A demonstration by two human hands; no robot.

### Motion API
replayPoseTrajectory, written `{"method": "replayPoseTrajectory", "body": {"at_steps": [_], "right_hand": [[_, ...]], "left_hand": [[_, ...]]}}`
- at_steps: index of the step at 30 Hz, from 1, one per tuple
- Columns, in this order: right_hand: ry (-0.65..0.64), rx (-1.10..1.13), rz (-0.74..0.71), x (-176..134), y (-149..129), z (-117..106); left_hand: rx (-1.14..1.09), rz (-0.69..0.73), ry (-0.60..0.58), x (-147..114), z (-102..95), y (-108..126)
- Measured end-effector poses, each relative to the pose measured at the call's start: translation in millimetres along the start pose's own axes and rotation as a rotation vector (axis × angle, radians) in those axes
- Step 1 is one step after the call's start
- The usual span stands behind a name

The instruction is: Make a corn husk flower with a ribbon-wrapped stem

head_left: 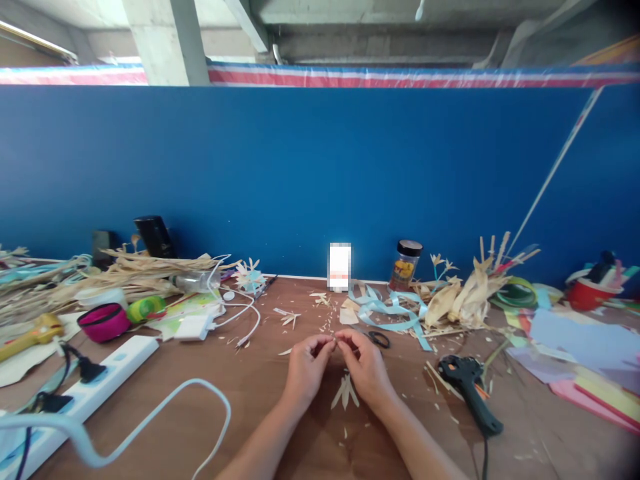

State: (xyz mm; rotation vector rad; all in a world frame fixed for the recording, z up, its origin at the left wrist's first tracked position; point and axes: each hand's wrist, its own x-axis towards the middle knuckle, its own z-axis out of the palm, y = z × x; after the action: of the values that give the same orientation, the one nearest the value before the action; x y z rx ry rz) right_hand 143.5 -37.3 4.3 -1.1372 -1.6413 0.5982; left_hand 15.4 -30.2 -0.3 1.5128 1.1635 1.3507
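Far left of the fingers, a white power strip (113,373) slants across the brown tabletop (260,413), with a magenta roll (104,323) and a green tape roll (146,309) beyond it. Nearer, but left of and slightly beyond the fingertips, lies a white charger (194,327) with its cable; a husk flower (250,277) sits farther beyond.

The left hand (309,367) has thumb and forefinger drawn together, their tips meeting those of the other hand. Whether a sliver is caught between them is too small to tell.

A fan of pale corn-husk petals (345,393) lies on the table on the body side of the fingertips, between the hands and nearer the right one. Its long axis runs roughly fore and aft, narrow end toward the fingertips, petals spreading toward the body; no finger touches it.

The right hand (364,370) mirrors the left, thumb and forefinger pressed close. Just beyond its knuckles are black-handled scissors (380,333), then curled pale-blue ribbon (387,323). Well right of the fingers rests a dark glue gun (470,393), with coloured paper sheets (575,343) farther right.
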Motion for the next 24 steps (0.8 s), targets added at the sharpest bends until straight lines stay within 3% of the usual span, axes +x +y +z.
{"method": "replayPoseTrajectory", "body": {"at_steps": [24], "right_hand": [[0.033,-0.061,-0.040,-1.1,1.8,0.4]], "left_hand": [[0.039,0.031,-0.026,-2.0,2.2,3.1]]}}
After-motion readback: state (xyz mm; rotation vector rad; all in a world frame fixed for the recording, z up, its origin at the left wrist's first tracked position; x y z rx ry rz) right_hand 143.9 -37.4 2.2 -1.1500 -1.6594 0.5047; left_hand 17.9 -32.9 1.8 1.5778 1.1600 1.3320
